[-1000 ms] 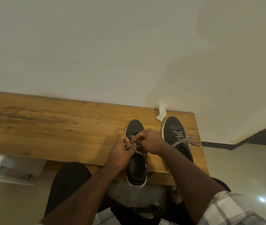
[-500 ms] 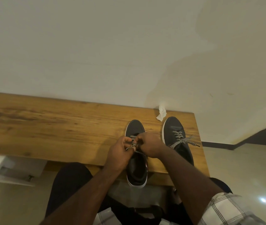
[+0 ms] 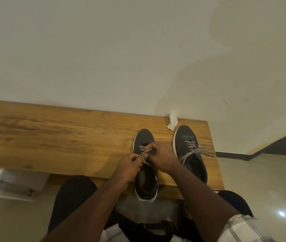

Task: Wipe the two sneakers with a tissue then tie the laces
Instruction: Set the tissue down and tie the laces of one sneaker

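Left hand (image 3: 129, 165): fingers curled, pinching a strand of the lace (image 3: 143, 152) of the left shoe (image 3: 145, 182); sits just left of that shoe's tongue

Right hand (image 3: 161, 158): fingers curled over the same lace from the other side, thumb and fingertips closed on it; the two hands nearly touch over the eyelets

Left shoe: dark upper, white sole, directly under both hands, heel overhanging the near edge of the bench (image 3: 51, 137). Judged light but liable to slide or tip off if the lace is tugged toward the body; pull sideways, not back

Lace: flat, chevron-woven, soft and limp; judged grippy enough to hold a knot, best pinched close to the crossing, not at the ends

Right shoe (image 3: 191, 154): just right of the right hand, apart from it; its lace (image 3: 193, 151) appears tied in a bow

Tissue (image 3: 172, 121): crumpled, beyond both hands by the wall, between the two toes; very light, tears easily
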